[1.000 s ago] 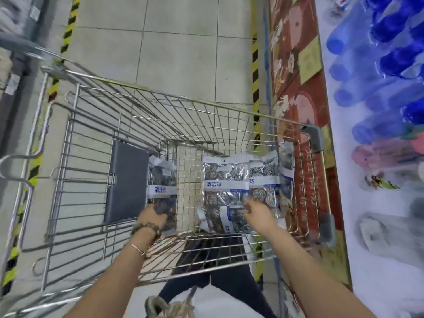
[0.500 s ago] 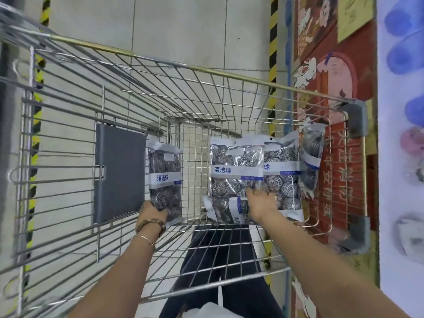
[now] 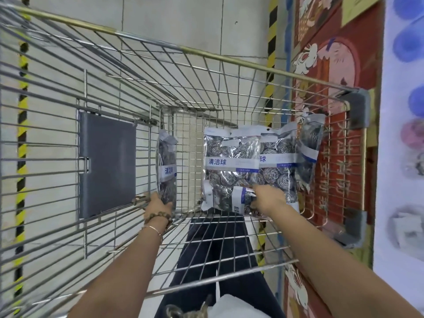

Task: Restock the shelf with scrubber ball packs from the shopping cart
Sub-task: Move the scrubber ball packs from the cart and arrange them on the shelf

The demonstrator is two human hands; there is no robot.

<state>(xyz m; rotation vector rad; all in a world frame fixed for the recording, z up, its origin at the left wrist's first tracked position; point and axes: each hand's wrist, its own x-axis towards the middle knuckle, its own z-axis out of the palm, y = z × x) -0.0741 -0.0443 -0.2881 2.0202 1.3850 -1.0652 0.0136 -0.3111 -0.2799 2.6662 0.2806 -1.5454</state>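
Note:
Both my arms reach down into a wire shopping cart (image 3: 229,58). My left hand (image 3: 158,206) grips the bottom of one scrubber ball pack (image 3: 166,166), a clear bag of steel wool balls with a blue-and-white label, held upright and edge-on. My right hand (image 3: 267,199) lies on the lower part of several more packs (image 3: 231,157) that lean against the cart's right side, its fingers on a small pack (image 3: 229,200) lying across the bottom. Whether those fingers grip it is hidden. Another pack (image 3: 308,145) stands against the right wire wall.
A grey plastic panel (image 3: 106,164) hangs on the cart's left wall. A red printed display front (image 3: 339,65) stands to the right of the cart, with blurred blue and pink goods (image 3: 410,47) on a white shelf beyond. Yellow-black floor tape (image 3: 21,115) runs along the left.
The view has dropped closer into the cart. My left hand has turned its pack edge-on. My right hand stays on the packs at the right, slightly lower.

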